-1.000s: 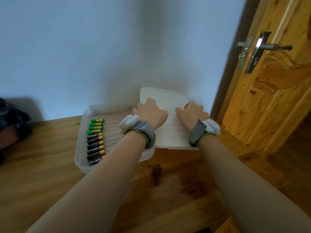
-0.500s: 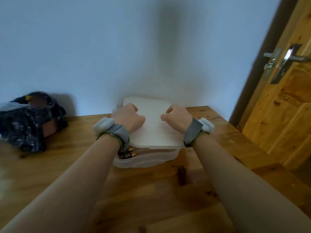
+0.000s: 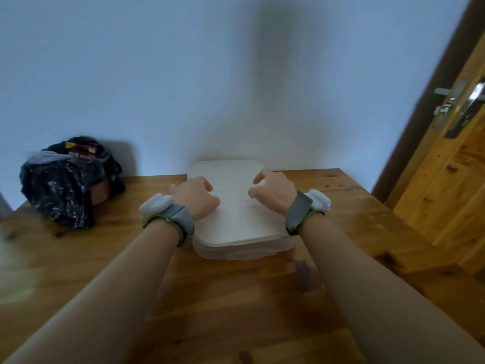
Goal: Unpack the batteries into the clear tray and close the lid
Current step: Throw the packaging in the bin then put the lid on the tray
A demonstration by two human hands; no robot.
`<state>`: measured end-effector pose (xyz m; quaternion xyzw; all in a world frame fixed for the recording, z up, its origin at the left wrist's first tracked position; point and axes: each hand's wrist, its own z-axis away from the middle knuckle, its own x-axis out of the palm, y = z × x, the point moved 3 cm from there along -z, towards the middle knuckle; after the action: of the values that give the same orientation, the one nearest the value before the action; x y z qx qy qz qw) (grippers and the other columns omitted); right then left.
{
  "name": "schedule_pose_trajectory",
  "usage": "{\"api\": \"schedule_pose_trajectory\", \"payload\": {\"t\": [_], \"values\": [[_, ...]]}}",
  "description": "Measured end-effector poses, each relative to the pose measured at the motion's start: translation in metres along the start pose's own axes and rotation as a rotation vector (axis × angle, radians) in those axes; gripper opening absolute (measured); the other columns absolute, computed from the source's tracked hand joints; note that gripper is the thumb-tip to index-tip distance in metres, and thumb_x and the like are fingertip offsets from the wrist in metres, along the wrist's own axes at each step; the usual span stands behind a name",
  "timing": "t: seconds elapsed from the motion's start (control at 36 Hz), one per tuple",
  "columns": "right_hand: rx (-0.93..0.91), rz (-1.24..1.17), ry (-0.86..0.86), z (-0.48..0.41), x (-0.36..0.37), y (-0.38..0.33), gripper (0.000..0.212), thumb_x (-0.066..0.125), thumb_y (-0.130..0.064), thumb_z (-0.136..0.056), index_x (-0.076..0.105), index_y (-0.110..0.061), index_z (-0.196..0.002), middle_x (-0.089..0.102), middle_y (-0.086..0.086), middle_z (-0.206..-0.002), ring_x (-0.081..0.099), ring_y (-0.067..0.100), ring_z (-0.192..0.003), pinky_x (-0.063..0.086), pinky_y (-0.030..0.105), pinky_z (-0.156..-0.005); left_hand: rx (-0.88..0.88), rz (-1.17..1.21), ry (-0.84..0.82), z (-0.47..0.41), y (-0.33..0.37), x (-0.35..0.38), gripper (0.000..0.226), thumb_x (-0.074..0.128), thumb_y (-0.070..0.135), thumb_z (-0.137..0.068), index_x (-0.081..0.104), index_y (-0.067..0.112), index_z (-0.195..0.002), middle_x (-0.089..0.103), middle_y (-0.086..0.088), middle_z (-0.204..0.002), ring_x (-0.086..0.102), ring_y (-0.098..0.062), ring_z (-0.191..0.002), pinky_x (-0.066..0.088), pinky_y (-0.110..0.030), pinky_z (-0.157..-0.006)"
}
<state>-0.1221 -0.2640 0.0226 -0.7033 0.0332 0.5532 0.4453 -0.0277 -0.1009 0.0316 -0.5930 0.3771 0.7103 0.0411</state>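
The white lid (image 3: pixel 236 219) lies flat on the clear tray (image 3: pixel 244 252), which stands on the wooden table against the wall. The batteries are hidden under the lid. My left hand (image 3: pixel 195 197) sits at the lid's left edge, thumb on the lid and fingers loosely curled. My right hand (image 3: pixel 273 191) is over the lid's right half. Its fingers and thumb are loosely curled with a gap between them, and it holds nothing. Both wrists wear grey bands with white units.
A dark crumpled plastic bag (image 3: pixel 65 185) with packaging in it sits at the table's (image 3: pixel 223 298) back left by the wall. A wooden door (image 3: pixel 451 166) with a metal handle stands past the table's right edge.
Both hands carried the lid leftward from beside the tray and set it down over the tray, covering the batteries. The grip has loosened. The view has swung left.
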Motion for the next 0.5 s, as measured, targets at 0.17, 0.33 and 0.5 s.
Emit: {"api": "schedule_pose_trajectory", "payload": {"t": [0.17,0.33,0.5], "values": [[-0.003,0.101,0.012,-0.004,0.006,0.002,0.04,0.061,-0.037,-0.089,0.057,-0.026,-0.127,0.051,0.009,-0.132,0.05,0.038,-0.12,0.045,0.046,-0.101,-0.002,-0.044,-0.029,-0.001,-0.002,0.002,0.039,0.051,0.029,-0.097,0.051,0.021,-0.135,0.054,-0.005,-0.138,0.044,-0.03,-0.127,0.03,-0.034,-0.105],[0.009,0.202,0.005,-0.009,0.01,0.005,0.045,0.056,-0.039,-0.097,0.05,-0.024,-0.139,0.047,0.012,-0.139,0.044,0.038,-0.127,0.034,0.04,-0.091,-0.008,-0.045,-0.066,-0.007,-0.005,0.007,0.046,0.051,0.033,-0.096,0.045,0.02,-0.139,0.055,-0.008,-0.135,0.037,-0.033,-0.129,0.033,-0.036,-0.098],[0.011,0.319,-0.01,-0.006,0.017,0.007,0.043,0.051,-0.044,-0.101,0.049,-0.024,-0.139,0.047,0.01,-0.141,0.044,0.035,-0.125,0.033,0.039,-0.089,-0.021,-0.059,-0.113,-0.012,-0.009,0.013,0.056,0.054,0.04,-0.093,0.039,0.02,-0.143,0.054,-0.012,-0.134,0.032,-0.034,-0.132,0.033,-0.036,-0.089]]}}
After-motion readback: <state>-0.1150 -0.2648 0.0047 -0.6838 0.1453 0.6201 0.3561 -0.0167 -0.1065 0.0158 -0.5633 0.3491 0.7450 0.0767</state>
